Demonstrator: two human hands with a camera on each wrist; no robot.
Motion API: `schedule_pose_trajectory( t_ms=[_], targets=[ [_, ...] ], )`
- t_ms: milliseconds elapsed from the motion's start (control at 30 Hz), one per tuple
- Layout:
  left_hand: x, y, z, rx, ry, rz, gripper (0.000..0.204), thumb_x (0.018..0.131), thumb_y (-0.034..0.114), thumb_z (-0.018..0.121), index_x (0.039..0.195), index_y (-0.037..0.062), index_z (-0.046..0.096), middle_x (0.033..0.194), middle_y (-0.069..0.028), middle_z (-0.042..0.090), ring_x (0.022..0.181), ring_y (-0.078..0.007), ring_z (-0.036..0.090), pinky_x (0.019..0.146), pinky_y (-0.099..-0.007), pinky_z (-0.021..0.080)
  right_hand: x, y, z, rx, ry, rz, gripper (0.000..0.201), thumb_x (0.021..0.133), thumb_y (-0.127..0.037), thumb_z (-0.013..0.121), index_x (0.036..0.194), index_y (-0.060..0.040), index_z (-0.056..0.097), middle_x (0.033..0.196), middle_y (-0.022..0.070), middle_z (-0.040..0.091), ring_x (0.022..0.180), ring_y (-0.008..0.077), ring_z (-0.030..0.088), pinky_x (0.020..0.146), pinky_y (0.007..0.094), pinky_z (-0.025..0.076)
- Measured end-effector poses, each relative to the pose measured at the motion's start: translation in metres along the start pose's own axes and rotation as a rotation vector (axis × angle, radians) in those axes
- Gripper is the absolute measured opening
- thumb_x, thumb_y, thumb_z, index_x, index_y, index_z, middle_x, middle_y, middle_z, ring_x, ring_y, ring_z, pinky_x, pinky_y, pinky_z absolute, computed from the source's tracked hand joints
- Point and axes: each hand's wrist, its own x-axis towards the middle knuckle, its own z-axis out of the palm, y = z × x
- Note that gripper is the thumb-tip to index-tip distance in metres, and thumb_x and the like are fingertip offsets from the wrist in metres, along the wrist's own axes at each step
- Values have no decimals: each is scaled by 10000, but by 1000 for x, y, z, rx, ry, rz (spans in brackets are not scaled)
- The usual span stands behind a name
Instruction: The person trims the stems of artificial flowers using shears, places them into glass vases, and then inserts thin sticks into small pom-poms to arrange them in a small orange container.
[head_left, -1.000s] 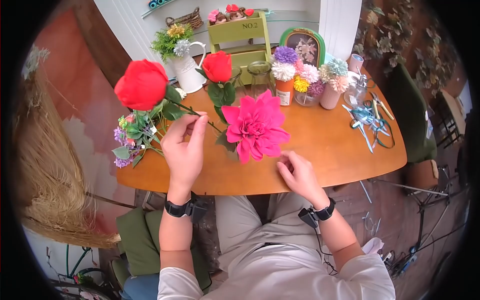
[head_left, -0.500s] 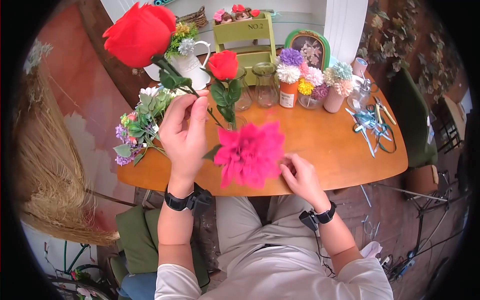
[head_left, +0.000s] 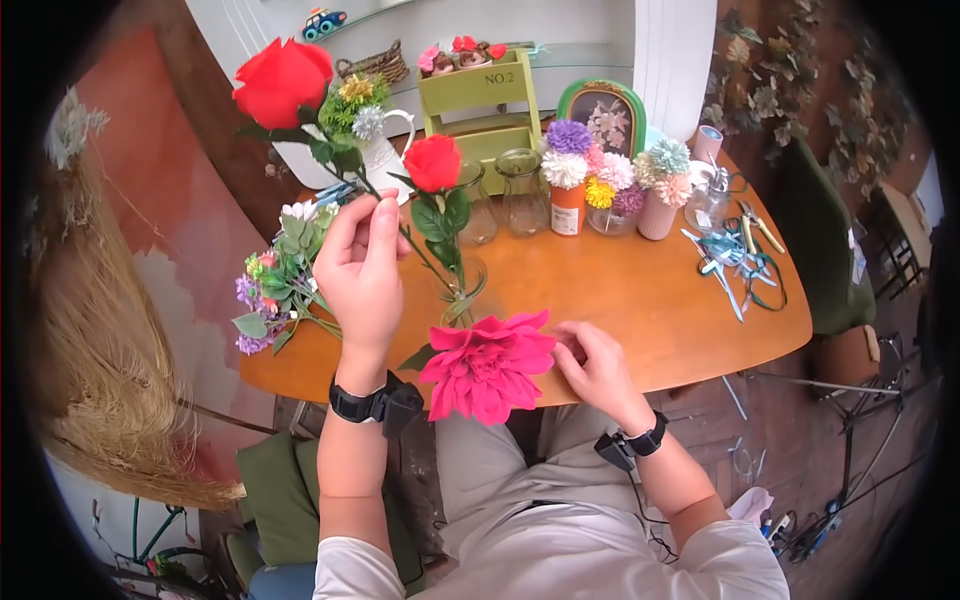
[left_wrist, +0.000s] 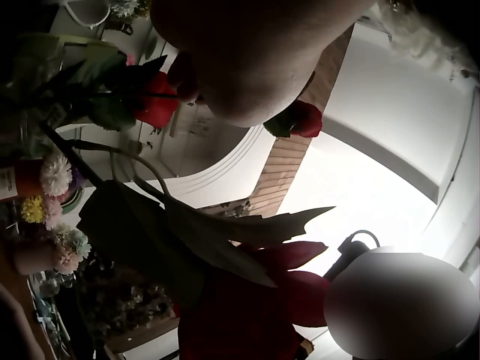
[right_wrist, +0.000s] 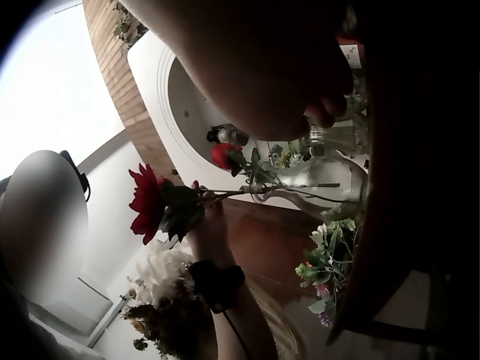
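In the head view, my left hand pinches the stem of a large red rose above the table's left half. The stem slants down toward a clear glass vase; whether its end is inside cannot be told. A smaller red rose stands upright in that vase, and a pink flower leans out over the table's front edge. My right hand rests loosely curled at that edge, beside the pink petals, holding nothing. The right wrist view shows the stems in the clear vase.
Loose flowers lie at the table's left. Behind are a white pitcher, empty glass vases, a green crate and pompom flowers. Pliers and blue ribbons lie at the right.
The pink flower has tipped down toward the table's front edge. The large rose came nearer the camera, then moved back; my left hand keeps its pinch. My right hand has barely moved.
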Motion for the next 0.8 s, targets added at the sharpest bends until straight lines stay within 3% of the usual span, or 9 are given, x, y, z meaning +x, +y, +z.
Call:
schedule_pose_trajectory(
  t_ms=[100,200,300,433,567,667,800],
  targets=[
    [0,-4,-2,33,-28,-3,164,1049,80,668,1124,-61,705,984,-66,749,715,-49,603,642,-205,489,18,-25,4,96,-9,-27,367,916,-103,761,1258,-36,645,1045,128,664,742,270,665,692,385,564],
    [-1,-7,0,29,-24,-9,160,1049,79,668,1114,-63,702,989,-72,750,715,-53,609,646,-206,495,50,-59,11,122,54,-276,433,906,-140,788,1301,-60,630,1048,122,649,826,286,672,729,396,564],
    [-3,-4,1,8,-36,-20,149,1044,67,670,1104,-65,698,1016,-89,758,714,-64,621,648,-215,506,74,-81,16,126,-15,-298,366,905,-161,794,1237,-75,667,1038,111,634,896,303,670,760,405,564],
    [-7,-1,-3,47,-28,-109,154,1031,73,687,1118,-47,729,899,-42,723,701,-83,637,644,-232,501,92,-81,35,86,23,-433,222,918,-144,772,1117,-77,702,1024,109,623,906,312,674,764,417,568],
    [-12,-9,-8,39,-56,-68,161,1033,84,687,1124,-40,736,868,-27,707,703,-81,634,637,-228,493,96,-89,37,22,27,-534,169,916,-112,754,1071,-63,710,1017,115,633,918,315,682,775,426,572],
    [-14,-2,-5,9,-41,-138,118,1015,44,696,1069,-61,707,1045,-87,740,722,-84,641,660,-233,533,97,-84,41,49,42,-534,162,911,-88,741,1066,-52,713,987,120,646,920,328,686,791,424,571],
    [-12,-4,-10,17,-64,-60,138,1045,67,666,1101,-57,693,1041,-86,746,737,-81,644,665,-235,535,107,-76,44,106,220,-561,144,912,-89,724,1044,-33,704,908,134,651,926,352,688,807,415,566]
  ],
)
